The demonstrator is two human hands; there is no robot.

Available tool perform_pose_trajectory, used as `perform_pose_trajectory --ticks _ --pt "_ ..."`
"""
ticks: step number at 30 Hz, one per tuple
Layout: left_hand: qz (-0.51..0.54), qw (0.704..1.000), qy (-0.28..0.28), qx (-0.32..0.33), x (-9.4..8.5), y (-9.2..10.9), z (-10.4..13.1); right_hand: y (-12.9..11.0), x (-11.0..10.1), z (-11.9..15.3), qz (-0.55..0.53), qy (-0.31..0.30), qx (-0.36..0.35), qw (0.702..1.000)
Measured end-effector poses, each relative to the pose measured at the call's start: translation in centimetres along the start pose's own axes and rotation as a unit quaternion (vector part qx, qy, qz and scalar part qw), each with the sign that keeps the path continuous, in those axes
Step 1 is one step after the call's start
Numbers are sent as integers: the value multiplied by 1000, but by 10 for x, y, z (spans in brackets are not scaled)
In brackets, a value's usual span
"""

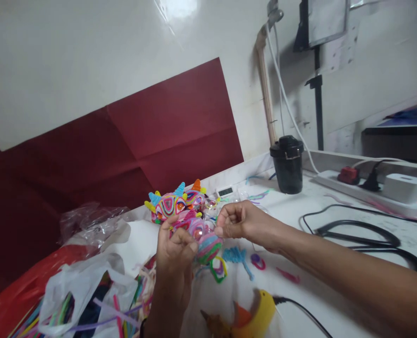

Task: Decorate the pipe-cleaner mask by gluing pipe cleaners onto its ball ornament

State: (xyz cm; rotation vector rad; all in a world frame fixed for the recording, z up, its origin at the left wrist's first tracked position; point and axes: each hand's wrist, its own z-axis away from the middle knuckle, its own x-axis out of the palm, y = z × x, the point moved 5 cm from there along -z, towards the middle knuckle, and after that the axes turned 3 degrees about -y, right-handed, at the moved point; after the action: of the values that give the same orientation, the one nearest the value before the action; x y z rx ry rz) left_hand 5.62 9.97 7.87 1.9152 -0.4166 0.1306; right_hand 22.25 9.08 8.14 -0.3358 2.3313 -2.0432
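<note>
My left hand [176,246] is raised over the table with thumb and index finger pinched together. Facing it, my right hand [235,220] has its fingers curled into a pinch as well. Whatever lies in either pinch is too small or blurred to name; a faint clear shape shows between the hands. Right behind them sit colourful pipe-cleaner animal heads [169,206] with horns and round eyes. A striped pink, blue and green pipe-cleaner piece [208,249] is just below the hands. Near it lie a blue coiled pipe-cleaner piece [235,255] and a small purple-and-pink piece [258,261].
A yellow glue gun [263,312] with a black cord lies at the front. Loose pipe cleaners fill a white plastic bag [74,281] at left, beside a red bag [28,281]. A black lidded cup [289,166], power strip [330,180] and black cables [359,230] are right.
</note>
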Motion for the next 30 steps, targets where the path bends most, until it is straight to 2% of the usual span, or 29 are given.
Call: perform_pose_trajectory --ticks 5,16,21,27,30 --pt "0 1000 -2 7 -2 -3 -2 4 -2 -1 -17 -5 6 1000" --pt "34 998 -31 -33 -1 -3 1 7 -5 -4 -38 -16 1 999" --pt "41 998 -29 -31 -3 -6 -1 9 -7 -6 -31 -21 -10 999" --pt "71 996 -32 -45 -5 -12 -1 7 -9 -6 -16 5 -31 999" --pt "90 994 -24 -62 -7 -15 -1 8 -6 -7 -48 -15 -20 999"
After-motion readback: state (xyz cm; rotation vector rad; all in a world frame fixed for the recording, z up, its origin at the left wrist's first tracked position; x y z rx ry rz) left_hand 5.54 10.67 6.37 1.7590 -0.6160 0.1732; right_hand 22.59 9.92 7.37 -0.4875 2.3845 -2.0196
